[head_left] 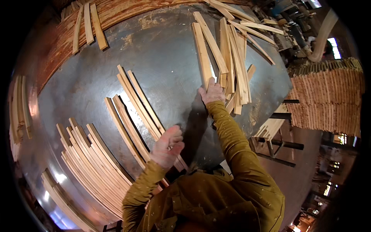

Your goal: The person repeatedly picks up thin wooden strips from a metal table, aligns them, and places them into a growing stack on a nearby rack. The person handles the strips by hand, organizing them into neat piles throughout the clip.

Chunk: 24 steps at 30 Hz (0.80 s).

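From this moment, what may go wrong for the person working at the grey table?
The bare right hand is at the end of a wooden strip, so a splinter seems possible. Beside it, the loose pile has crossing strips, which might slide if bumped. The left hand is close to side-by-side strips and could knock them askew.

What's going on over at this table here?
A person is working at a metal-topped table spread with wooden strips. The right hand is on the near end of a pale strip, beside a loose, jumbled pile. The left hand, loosely curled, is over other strips; whether it touches them is unclear. Further left, more strips lie side by side in a row.
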Available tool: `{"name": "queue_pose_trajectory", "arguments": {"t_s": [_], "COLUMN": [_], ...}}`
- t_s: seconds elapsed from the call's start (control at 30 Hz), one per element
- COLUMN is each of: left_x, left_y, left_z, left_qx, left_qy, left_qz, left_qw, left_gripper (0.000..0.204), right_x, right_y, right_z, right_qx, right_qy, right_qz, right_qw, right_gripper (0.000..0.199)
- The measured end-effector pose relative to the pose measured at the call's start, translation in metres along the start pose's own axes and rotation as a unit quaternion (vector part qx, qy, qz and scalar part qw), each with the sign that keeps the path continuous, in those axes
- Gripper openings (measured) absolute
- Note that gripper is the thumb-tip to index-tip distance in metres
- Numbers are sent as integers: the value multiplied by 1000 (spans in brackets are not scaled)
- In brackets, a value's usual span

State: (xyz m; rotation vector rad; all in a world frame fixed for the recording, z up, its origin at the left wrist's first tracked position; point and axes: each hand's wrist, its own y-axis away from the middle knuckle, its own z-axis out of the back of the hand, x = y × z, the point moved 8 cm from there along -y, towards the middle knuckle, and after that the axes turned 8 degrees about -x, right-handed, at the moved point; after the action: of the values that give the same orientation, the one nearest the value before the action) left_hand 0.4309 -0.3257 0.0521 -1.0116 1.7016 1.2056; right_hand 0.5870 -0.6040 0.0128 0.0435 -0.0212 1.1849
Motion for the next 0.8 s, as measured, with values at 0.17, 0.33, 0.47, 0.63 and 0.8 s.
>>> {"name": "queue_pose_trajectory", "arguments": {"t_s": [0.17,0.33,0.47,0.63,0.8], "left_x": [28,38,31,-14,15], "left_y": [-48,-70,-26,83,190], "left_z": [-67,-83,-82,-22,79], "left_qx": [-181,-119,-300,-485,-578], "left_qy": [121,101,15,-338,-546], "left_qz": [52,114,80,93,152], "left_qw": [975,981,951,801,587], "left_gripper": [81,71,68,67,64], "right_x": [24,8,-5,-16,-1], "right_y": [50,22,-135,-163,-17], "right_z": [9,-8,28,15,34], "right_qx": [174,-198,-185,14,240], "right_qy": [-334,-248,-16,6,-220], "right_qz": [86,419,236,83,123], "right_qw": [922,851,954,996,937], "right_gripper": [60,65,78,56,62]}}
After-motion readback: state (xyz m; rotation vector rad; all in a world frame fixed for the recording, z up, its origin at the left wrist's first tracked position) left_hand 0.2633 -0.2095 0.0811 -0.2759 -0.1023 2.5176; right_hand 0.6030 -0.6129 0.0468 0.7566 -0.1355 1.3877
